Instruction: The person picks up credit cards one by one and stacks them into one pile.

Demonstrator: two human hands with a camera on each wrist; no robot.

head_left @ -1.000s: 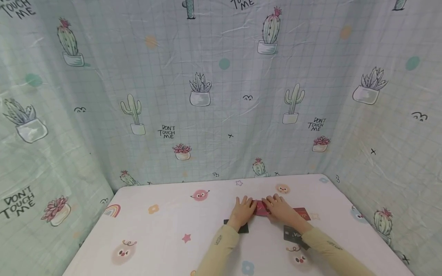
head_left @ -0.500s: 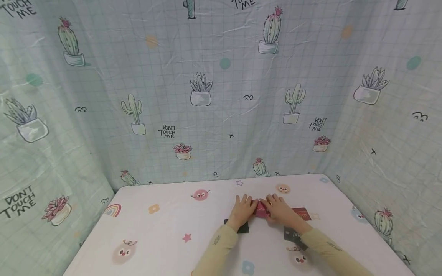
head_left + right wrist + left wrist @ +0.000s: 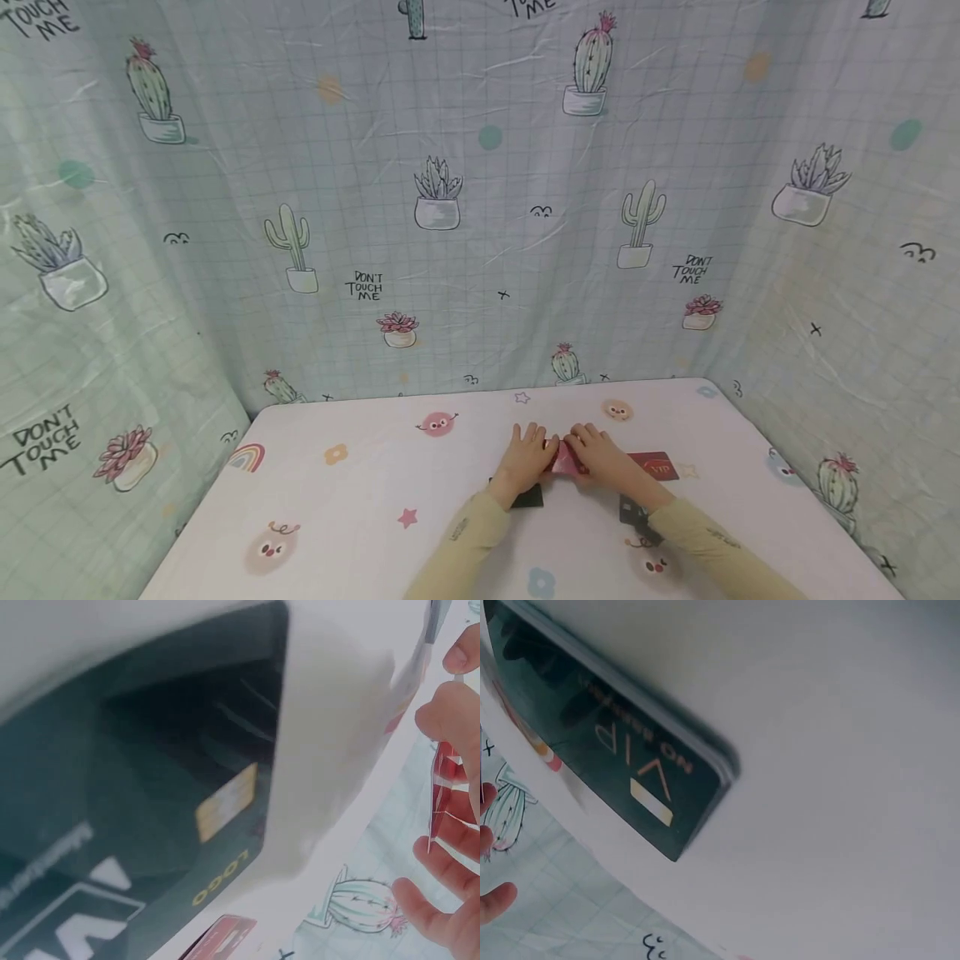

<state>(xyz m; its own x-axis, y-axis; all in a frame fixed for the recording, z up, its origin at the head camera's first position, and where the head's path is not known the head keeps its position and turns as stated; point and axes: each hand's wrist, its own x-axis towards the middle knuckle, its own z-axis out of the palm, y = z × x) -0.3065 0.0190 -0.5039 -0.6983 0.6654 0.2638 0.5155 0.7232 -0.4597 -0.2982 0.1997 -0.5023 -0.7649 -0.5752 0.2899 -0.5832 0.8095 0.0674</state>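
Note:
Both hands are together near the middle of the table's far half in the head view, with a red plastic card (image 3: 565, 461) between them. The left hand (image 3: 525, 461) grips the card's left end; only its fingertips (image 3: 498, 901) show at the edge of the left wrist view. From the other side, the right hand (image 3: 602, 460) pinches the right end, thumb and fingers curled on it. The card looks bent, its middle pale and shiny. In the right wrist view the same card is seen nearly edge-on beside the fingers (image 3: 442, 859).
A dark green VIP card (image 3: 634, 761), looking thick like a stack, lies by the left wrist. Near the right forearm are dark cards (image 3: 636, 512) and a red VIP card (image 3: 660, 467). The white patterned table (image 3: 360, 508) meets a cactus-print curtain (image 3: 450, 275) behind.
The red card between the hands has gone from flat to bent, its middle now paler. The hands have drawn slightly closer together; the loose cards stay in place.

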